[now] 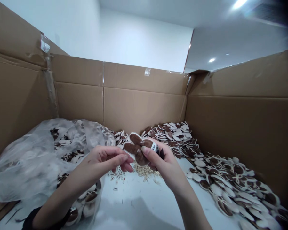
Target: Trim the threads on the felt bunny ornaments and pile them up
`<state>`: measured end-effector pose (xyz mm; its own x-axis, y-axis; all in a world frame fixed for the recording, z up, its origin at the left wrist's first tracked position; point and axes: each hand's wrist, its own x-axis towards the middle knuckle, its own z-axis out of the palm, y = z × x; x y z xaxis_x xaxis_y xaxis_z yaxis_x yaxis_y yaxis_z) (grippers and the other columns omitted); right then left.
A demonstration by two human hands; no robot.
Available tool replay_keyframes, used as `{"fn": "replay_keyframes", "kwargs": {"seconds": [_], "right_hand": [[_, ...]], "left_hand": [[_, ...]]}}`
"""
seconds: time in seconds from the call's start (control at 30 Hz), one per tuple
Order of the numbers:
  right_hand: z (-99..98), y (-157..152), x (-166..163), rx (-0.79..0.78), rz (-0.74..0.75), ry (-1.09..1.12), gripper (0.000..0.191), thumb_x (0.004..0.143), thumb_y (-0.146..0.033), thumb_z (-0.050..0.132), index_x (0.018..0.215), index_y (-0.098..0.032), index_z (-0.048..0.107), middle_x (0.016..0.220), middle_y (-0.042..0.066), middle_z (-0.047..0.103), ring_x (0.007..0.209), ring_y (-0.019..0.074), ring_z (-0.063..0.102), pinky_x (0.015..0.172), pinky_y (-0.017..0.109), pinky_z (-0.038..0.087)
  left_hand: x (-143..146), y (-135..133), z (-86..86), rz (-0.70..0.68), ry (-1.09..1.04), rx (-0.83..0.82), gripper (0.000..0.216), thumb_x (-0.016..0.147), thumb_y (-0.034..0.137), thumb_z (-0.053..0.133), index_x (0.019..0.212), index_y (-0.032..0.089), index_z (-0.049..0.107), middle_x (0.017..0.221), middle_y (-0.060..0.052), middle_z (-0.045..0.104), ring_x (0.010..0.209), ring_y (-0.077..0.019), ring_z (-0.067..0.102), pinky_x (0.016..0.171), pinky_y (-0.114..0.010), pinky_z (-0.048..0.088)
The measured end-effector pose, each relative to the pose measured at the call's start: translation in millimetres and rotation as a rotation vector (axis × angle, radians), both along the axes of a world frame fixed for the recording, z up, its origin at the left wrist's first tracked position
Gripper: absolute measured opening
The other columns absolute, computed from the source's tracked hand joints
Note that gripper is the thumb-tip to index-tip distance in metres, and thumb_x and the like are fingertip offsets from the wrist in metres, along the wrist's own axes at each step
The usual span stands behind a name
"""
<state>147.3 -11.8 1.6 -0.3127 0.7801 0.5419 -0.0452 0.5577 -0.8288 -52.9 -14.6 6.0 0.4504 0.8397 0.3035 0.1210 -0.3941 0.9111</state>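
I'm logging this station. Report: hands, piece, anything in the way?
Right hand gripping brown lobed piece. Left hand alongside, no held object visible. Plastic bag left, pile right; nothing visibly blocking.

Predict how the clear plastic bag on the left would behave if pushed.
The plastic bag would probably fold rather than stay stiff: its film looks thin and wrinkled. It may drag heavily, since many brown and white pieces appear inside. Rolling looks unlikely, as it lies slumped and broad.

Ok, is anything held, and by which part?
The right hand grips a brown, white-edged, lobed fabric piece near its middle; the left hand holds nothing visible.
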Motion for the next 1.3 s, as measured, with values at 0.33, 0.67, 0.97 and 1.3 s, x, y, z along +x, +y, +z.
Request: {"fn": "replay_keyframes", "kwargs": {"seconds": [0.33,0.67,0.97,1.3], "right_hand": [[-3.6,1.3,0.8,-0.007,-0.070,0.041,0.023,0.088,-0.044,0.058,0.083,-0.022,0.061,0.062,-0.004,0.037,0.053,0.0096,0.028,0.047,0.023,0.024],[-1.8,1.2,0.4,0.011,-0.026,0.047,0.021,0.090,-0.039,0.056,0.082,-0.021,0.062,0.061,-0.005,0.037,0.052,0.0087,0.026,0.047,0.022,0.023],[-1.6,1.4,-4.7,-0.139,0.054,0.109,0.020,0.088,-0.040,0.059,0.093,-0.021,0.058,0.054,-0.007,0.034,0.046,0.0074,0.022,0.041,0.021,0.017],[-10.6,15.9,-11.5,-0.357,0.640,0.415,0.041,0.084,-0.064,0.047,0.093,-0.025,0.054,0.059,-0.006,0.042,0.036,0.0040,0.017,0.032,0.016,0.015]], "left_hand": [[-1.1,-1.5,-1.3,-0.030,0.008,-0.016,0.022,0.090,0.037,0.054,0.100,0.025,0.070,0.093,-0.001,0.074,0.090,-0.0168,0.066,0.075,-0.023,0.048],[-3.1,1.0,-3.1,-0.001,-0.028,0.015,0.022,0.093,0.036,0.049,0.095,0.027,0.069,0.086,0.002,0.074,0.085,-0.0129,0.066,0.074,-0.020,0.046],[-1.6,-4.4,0.4,0.115,-0.043,0.062,0.025,0.089,0.041,0.056,0.082,0.021,0.069,0.075,0.000,0.073,0.075,-0.0149,0.063,0.069,-0.023,0.044],[-3.2,-5.7,-8.5,0.101,-0.127,0.139,0.049,0.096,0.043,0.041,0.054,0.020,0.050,0.038,0.002,0.050,0.044,-0.0114,0.050,0.054,-0.023,0.043]]}}
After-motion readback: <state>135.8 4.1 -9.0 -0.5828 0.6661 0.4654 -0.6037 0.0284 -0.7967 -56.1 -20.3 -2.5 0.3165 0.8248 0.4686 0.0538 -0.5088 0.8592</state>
